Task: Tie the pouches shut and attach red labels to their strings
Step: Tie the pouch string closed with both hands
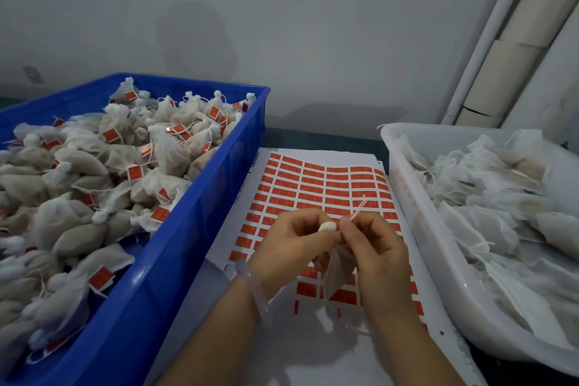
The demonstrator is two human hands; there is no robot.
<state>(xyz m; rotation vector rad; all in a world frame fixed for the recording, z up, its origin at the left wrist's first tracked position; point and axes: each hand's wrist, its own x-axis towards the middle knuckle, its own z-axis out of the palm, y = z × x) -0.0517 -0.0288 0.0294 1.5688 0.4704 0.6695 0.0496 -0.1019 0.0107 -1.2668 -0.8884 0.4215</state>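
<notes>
A bangle [252,283] (pale, translucent) circles the left wrist

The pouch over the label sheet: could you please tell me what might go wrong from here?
The right hand pinches the thin string near its loose ends, so it could slip free. The left hand grips the pouch only by its gathered neck; if that loosens, the neck may open. The pouch hangs over the label sheet and may snag a label.

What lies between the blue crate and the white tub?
Head view: the label sheet lies there; above it the left hand holds a pouch, the right hand its string.
</notes>
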